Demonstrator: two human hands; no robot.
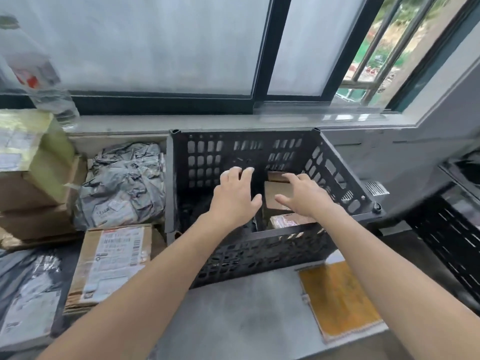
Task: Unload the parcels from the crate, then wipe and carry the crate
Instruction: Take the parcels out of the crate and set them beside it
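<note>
Farthest left of the crate (259,152) I saw stacked cardboard boxes (31,172), the top one wrapped in yellowish tape with a white label too blurred for me to read. Above them stood a clear bottle (39,74) with a red-and-white label, also smeared. Nearer me on that side lay a black mailer bag (28,287) with a pale label. Just beside the crate's left wall sat a crumpled grey poly bag (122,183), and in front of it a flat cardboard parcel (111,261) bearing a white shipping label with barcodes; the print was too small to read.

The black slotted crate stood below the window sill. Inside, on its right half, I could see brown cardboard parcels (276,193); the left half looked dark, possibly a black bag. My left hand (233,196) reached in with fingers spread, holding nothing. My right hand (304,196) hovered wide open over the brown parcels. Near the crate's front right corner lay an orange padded envelope (337,297).
</note>
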